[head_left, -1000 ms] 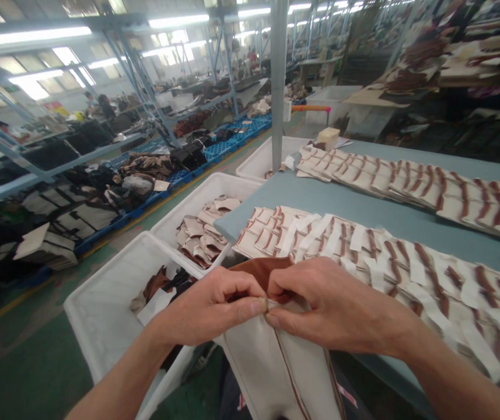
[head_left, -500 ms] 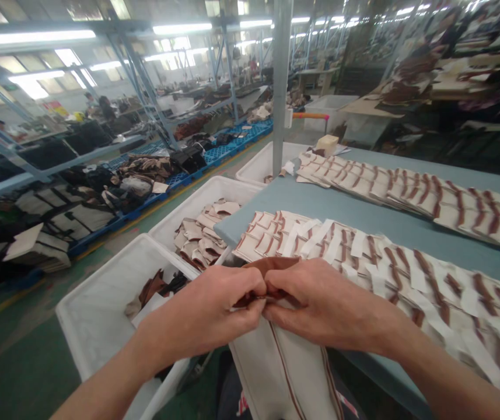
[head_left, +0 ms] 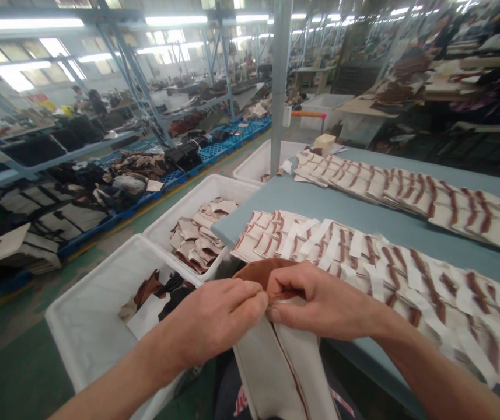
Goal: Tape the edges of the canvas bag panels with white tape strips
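Note:
Both hands meet at the top edge of a cream fabric piece [head_left: 271, 367] with brown trim and a brown inner side, which hangs down over my lap. My left hand [head_left: 227, 312] is closed on its rim from the left, thumb pressed against the fingers. Just beside it, my right hand [head_left: 308, 297] pinches the same rim, fingers curled inward. A dark seam runs down the front of the piece below the fingertips. What exactly lies between the fingertips is hidden.
To the right, a blue-green table [head_left: 241, 224] bears overlapping rows of cream and brown pieces [head_left: 407, 280], some with white strips. White bins [head_left: 87, 297] holding fabric pieces stand on the left. A metal post [head_left: 279, 87] rises at the table's far corner.
My left hand has rolled over the rim, showing more of its back. The brown inner side opens wider behind the fingers. The view has shifted slightly.

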`<act>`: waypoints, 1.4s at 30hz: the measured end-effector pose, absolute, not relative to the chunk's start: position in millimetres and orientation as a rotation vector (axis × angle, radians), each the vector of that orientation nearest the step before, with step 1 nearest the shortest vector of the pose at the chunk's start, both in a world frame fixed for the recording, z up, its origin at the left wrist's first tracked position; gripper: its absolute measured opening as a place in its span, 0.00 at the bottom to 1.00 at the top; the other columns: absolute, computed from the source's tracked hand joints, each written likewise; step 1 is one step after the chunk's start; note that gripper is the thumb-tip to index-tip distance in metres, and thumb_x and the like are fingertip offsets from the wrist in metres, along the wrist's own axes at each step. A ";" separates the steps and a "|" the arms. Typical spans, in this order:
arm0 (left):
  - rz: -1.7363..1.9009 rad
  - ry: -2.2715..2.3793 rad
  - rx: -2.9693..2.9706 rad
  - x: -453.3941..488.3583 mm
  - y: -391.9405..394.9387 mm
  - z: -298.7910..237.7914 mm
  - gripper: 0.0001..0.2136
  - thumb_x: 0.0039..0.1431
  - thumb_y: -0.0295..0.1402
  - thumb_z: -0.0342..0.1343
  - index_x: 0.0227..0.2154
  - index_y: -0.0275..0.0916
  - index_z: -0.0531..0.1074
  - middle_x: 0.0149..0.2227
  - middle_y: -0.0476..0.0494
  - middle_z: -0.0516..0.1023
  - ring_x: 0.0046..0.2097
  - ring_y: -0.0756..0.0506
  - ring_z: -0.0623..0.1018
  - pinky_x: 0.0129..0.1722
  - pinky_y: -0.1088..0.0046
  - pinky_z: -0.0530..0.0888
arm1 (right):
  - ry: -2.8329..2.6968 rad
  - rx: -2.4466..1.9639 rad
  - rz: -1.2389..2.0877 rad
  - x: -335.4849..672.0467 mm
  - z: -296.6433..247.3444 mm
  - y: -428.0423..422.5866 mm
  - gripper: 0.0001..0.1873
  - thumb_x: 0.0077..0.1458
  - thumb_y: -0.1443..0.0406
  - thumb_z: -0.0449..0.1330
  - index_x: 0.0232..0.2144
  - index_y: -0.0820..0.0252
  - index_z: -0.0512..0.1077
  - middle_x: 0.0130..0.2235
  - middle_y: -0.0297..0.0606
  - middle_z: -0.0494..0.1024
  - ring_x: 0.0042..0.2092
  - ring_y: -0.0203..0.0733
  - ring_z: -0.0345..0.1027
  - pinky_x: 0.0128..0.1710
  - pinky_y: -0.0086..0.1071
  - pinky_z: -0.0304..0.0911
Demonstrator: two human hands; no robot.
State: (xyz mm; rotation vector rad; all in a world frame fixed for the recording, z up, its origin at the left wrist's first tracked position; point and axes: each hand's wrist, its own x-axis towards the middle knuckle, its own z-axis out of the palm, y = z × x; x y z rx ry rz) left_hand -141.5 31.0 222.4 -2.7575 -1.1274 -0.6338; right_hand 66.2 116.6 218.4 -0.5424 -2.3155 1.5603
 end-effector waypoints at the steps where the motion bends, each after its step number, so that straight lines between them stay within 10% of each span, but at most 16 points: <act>1: -0.602 -1.113 -2.756 -141.4 32.2 222.8 0.09 0.72 0.25 0.45 0.38 0.35 0.71 0.35 0.44 0.80 0.34 0.46 0.78 0.35 0.71 0.76 | -2.293 -0.542 1.618 65.9 217.8 117.6 0.08 0.51 0.69 0.59 0.24 0.60 0.63 0.25 0.25 0.63 0.28 0.30 0.54 0.27 0.25 0.50; 10: -0.747 -0.999 -2.695 -143.1 42.8 200.9 0.08 0.66 0.20 0.51 0.44 0.35 0.70 0.35 0.43 0.80 0.34 0.46 0.76 0.35 0.70 0.74 | -2.066 -0.543 1.968 65.2 218.2 123.6 0.14 0.57 0.57 0.56 0.24 0.59 0.63 0.23 0.25 0.57 0.25 0.30 0.48 0.22 0.25 0.46; 19: -1.239 -1.529 -2.854 -137.9 47.1 214.7 0.14 0.52 0.19 0.53 0.40 0.40 0.67 0.34 0.50 0.76 0.34 0.50 0.76 0.35 0.77 0.73 | -2.359 -0.639 0.938 67.8 227.9 103.3 0.09 0.50 0.74 0.54 0.26 0.60 0.71 0.23 0.28 0.71 0.24 0.29 0.60 0.26 0.26 0.50; 23: -0.987 -1.548 -3.143 -149.1 56.3 226.4 0.03 0.66 0.27 0.51 0.36 0.39 0.68 0.33 0.50 0.76 0.34 0.50 0.75 0.35 0.75 0.70 | -2.374 -0.594 0.720 65.1 224.1 105.5 0.10 0.50 0.74 0.53 0.25 0.59 0.71 0.23 0.31 0.74 0.24 0.32 0.64 0.26 0.27 0.51; 26: -0.808 -1.337 -3.106 -156.6 65.5 219.1 0.15 0.74 0.32 0.42 0.30 0.39 0.67 0.29 0.49 0.74 0.31 0.49 0.73 0.32 0.73 0.68 | -2.357 -0.638 0.696 63.3 219.9 107.4 0.10 0.51 0.74 0.53 0.26 0.59 0.73 0.22 0.30 0.73 0.23 0.31 0.63 0.25 0.27 0.52; 42: -0.806 -1.332 -3.223 -164.4 78.8 220.8 0.21 0.76 0.42 0.39 0.26 0.40 0.64 0.25 0.51 0.68 0.27 0.49 0.68 0.29 0.70 0.62 | -2.596 -0.619 0.590 57.2 223.8 115.3 0.14 0.66 0.69 0.52 0.31 0.59 0.75 0.27 0.36 0.78 0.31 0.39 0.70 0.32 0.32 0.55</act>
